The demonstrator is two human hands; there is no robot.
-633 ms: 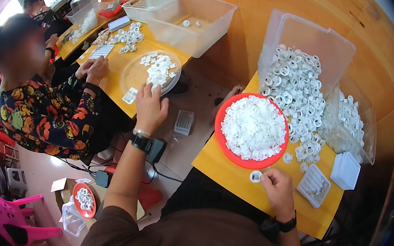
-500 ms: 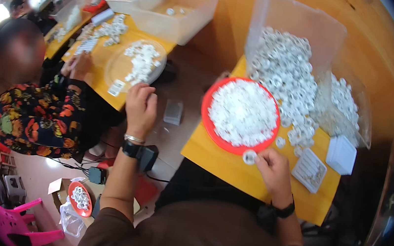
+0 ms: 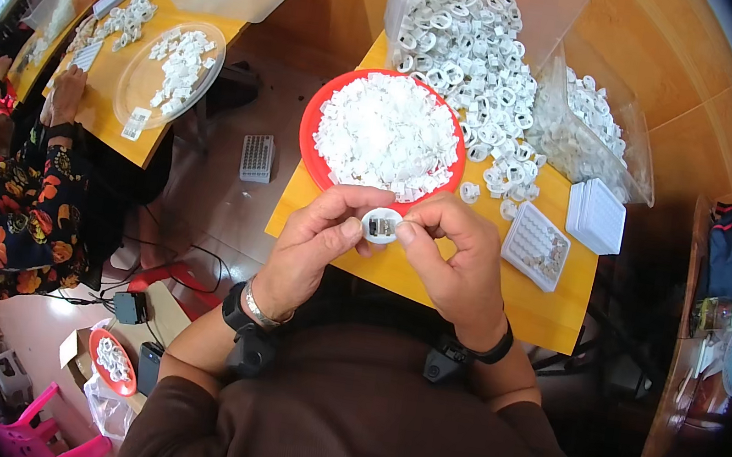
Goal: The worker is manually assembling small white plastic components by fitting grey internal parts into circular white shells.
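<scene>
Just past the near rim of a red plate point(image 3: 310, 133), my left hand point(image 3: 314, 240) and my right hand point(image 3: 457, 257) pinch a small round white plastic part point(image 3: 380, 237) between them. Dark and metallic bits show in the middle of this part. Both hands have thumb and forefinger closed on its opposite sides. Heaped on the plate are small white plastic pieces point(image 3: 388, 130). To the right of my right hand lies a shallow white tray point(image 3: 528, 227) with small brownish metallic bits in it.
Behind the plate, white ring parts point(image 3: 473, 48) spill from a clear bin onto the yellow table point(image 3: 557, 323). A second clear bin point(image 3: 638, 163) and stacked white trays point(image 3: 596, 217) stand at right. At left, a person point(image 3: 34, 222) works at another table; a slotted tray point(image 3: 257, 159) lies between.
My left hand has come from the left over to the table and now grips the white part together with my right hand. The view has shifted, and my right hand has lifted the part inward.
</scene>
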